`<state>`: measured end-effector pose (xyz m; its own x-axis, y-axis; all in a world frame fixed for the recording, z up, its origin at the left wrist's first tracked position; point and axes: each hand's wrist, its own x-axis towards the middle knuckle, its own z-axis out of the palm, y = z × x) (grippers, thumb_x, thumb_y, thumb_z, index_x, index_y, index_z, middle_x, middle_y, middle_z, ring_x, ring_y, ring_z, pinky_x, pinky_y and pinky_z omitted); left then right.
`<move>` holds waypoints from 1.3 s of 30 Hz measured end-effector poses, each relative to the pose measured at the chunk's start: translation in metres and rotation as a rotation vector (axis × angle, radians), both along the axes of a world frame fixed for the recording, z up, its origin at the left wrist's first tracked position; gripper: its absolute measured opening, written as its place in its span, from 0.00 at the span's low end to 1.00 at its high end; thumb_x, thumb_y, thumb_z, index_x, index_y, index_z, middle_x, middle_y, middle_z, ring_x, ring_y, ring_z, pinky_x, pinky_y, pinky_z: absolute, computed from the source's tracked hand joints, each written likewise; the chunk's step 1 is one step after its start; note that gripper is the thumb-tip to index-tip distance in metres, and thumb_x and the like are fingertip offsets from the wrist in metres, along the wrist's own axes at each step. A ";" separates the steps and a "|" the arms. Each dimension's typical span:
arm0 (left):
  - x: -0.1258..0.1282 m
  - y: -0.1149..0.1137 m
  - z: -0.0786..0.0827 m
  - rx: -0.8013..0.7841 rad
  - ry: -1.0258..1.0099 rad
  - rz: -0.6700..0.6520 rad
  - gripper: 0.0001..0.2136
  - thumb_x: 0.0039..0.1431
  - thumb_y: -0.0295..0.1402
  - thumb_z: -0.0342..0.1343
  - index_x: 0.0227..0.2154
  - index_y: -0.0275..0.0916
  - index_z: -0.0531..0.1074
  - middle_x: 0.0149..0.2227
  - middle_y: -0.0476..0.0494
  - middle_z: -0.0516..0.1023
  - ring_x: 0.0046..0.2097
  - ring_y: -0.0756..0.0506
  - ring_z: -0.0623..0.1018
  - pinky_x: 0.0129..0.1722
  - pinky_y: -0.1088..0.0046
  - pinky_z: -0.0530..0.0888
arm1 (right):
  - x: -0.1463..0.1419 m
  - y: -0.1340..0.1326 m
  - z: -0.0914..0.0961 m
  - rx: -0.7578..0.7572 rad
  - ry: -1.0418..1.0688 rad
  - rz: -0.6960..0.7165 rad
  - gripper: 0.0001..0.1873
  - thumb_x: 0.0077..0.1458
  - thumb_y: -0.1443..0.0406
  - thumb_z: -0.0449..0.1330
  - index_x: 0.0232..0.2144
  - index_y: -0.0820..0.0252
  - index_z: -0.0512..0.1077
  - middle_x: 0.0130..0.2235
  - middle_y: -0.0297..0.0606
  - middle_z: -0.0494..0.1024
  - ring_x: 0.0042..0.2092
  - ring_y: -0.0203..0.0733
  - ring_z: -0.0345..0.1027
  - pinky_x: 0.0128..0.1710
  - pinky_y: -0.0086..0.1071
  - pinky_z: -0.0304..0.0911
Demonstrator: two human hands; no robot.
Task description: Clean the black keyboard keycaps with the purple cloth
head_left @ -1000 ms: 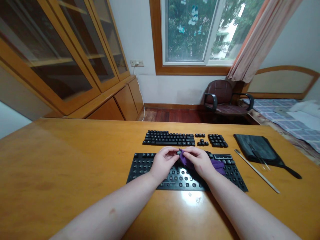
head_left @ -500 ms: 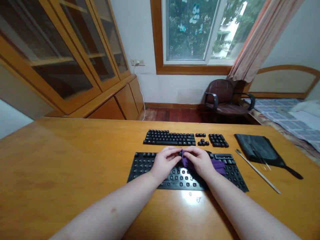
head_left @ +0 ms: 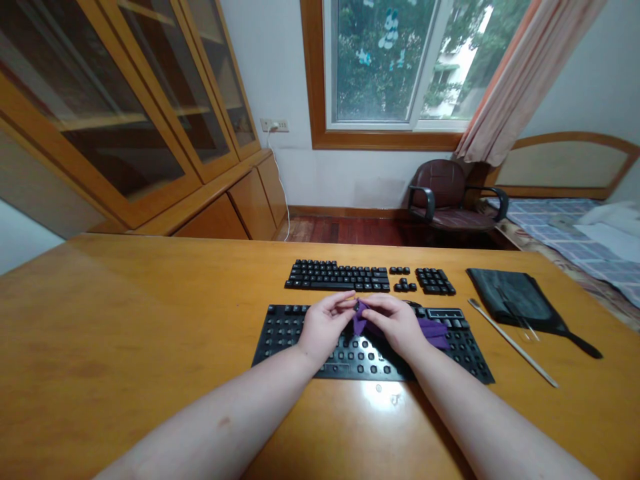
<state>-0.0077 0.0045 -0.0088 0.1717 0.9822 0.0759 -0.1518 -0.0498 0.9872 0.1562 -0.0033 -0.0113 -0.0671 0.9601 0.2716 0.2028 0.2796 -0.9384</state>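
Over the middle of a black keyboard base, my two hands meet fingertip to fingertip. My left hand is closed in a pinch on a small dark piece that looks like a keycap, mostly hidden by fingers and cloth. Pinched in my right hand is a purple cloth, pressed against that piece. One corner of the cloth hangs down between the hands, and the rest trails out to the right over the base. Most of the base shows bare key sockets; some keys remain along its top row.
Behind the base, loose black keycaps lie set out in keyboard order, with a number-pad group at their right. Farther right are a long thin brush, a black pouch and a wire puller. All rest on the wooden desk.
My fingertips have shifted slightly left, and the cloth's corner now hangs lower between them. The dark piece is more covered by cloth. Both hands keep their pinch.
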 end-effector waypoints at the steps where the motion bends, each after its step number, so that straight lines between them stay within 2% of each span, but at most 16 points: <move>1: 0.000 0.000 0.001 0.010 0.014 0.006 0.14 0.48 0.27 0.59 0.41 0.35 0.74 0.38 0.42 0.80 0.41 0.45 0.79 0.47 0.65 0.75 | 0.000 0.000 0.000 0.002 0.002 -0.002 0.10 0.46 0.62 0.65 0.34 0.52 0.78 0.36 0.38 0.80 0.39 0.43 0.72 0.44 0.39 0.66; 8: -0.002 -0.002 0.004 0.115 0.179 0.033 0.07 0.48 0.26 0.59 0.33 0.36 0.77 0.35 0.43 0.81 0.38 0.45 0.80 0.45 0.65 0.76 | 0.001 -0.002 0.003 0.023 0.012 -0.080 0.03 0.46 0.64 0.64 0.26 0.54 0.78 0.31 0.38 0.80 0.35 0.43 0.73 0.41 0.39 0.67; 12: -0.001 -0.002 0.002 0.129 0.205 0.040 0.08 0.50 0.26 0.58 0.34 0.37 0.77 0.36 0.43 0.81 0.40 0.45 0.79 0.46 0.65 0.75 | -0.001 -0.003 0.004 -0.013 -0.015 -0.105 0.04 0.46 0.64 0.63 0.27 0.56 0.78 0.31 0.38 0.80 0.36 0.44 0.73 0.41 0.39 0.67; 17: -0.001 -0.002 -0.001 0.110 0.135 -0.065 0.12 0.49 0.26 0.58 0.39 0.37 0.76 0.41 0.42 0.80 0.42 0.44 0.79 0.48 0.64 0.74 | -0.002 -0.002 0.003 -0.022 -0.009 -0.095 0.07 0.45 0.62 0.64 0.29 0.57 0.78 0.33 0.39 0.80 0.36 0.45 0.73 0.40 0.39 0.67; 22: 0.000 -0.002 -0.002 0.103 0.184 -0.005 0.10 0.47 0.26 0.59 0.36 0.35 0.75 0.38 0.41 0.80 0.40 0.45 0.79 0.46 0.64 0.75 | -0.002 -0.001 0.002 -0.041 -0.017 -0.101 0.06 0.47 0.62 0.62 0.25 0.58 0.77 0.29 0.38 0.79 0.33 0.43 0.72 0.38 0.38 0.67; 28: -0.003 -0.004 -0.002 0.304 0.368 0.026 0.11 0.47 0.23 0.58 0.35 0.38 0.74 0.35 0.44 0.76 0.38 0.47 0.77 0.43 0.67 0.75 | -0.003 -0.001 -0.003 -0.041 -0.009 -0.026 0.08 0.46 0.61 0.64 0.29 0.58 0.76 0.32 0.39 0.79 0.35 0.44 0.72 0.39 0.38 0.67; 32: -0.005 -0.006 0.000 0.422 0.497 0.012 0.15 0.47 0.19 0.55 0.38 0.41 0.74 0.35 0.47 0.75 0.38 0.47 0.75 0.42 0.68 0.74 | -0.003 -0.002 -0.007 -0.052 -0.049 0.003 0.11 0.43 0.61 0.66 0.32 0.58 0.76 0.34 0.40 0.79 0.35 0.44 0.72 0.39 0.39 0.67; 35: -0.005 -0.007 0.002 0.453 0.540 -0.014 0.18 0.48 0.19 0.55 0.41 0.43 0.73 0.36 0.47 0.75 0.39 0.47 0.74 0.43 0.69 0.73 | -0.004 -0.003 -0.006 -0.069 -0.069 0.005 0.11 0.44 0.62 0.65 0.33 0.59 0.75 0.34 0.39 0.78 0.35 0.43 0.72 0.38 0.38 0.67; 39: -0.004 -0.009 0.003 0.465 0.558 -0.034 0.15 0.51 0.24 0.57 0.43 0.42 0.72 0.38 0.46 0.75 0.39 0.47 0.75 0.43 0.68 0.73 | -0.005 -0.004 -0.002 -0.068 -0.032 0.021 0.08 0.50 0.63 0.60 0.34 0.58 0.74 0.34 0.39 0.78 0.35 0.42 0.71 0.38 0.36 0.66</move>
<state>-0.0116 -0.0040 -0.0056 0.3369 0.8630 0.3765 0.3590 -0.4873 0.7960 0.1516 -0.0074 -0.0133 -0.0954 0.9746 0.2027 0.2273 0.2196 -0.9487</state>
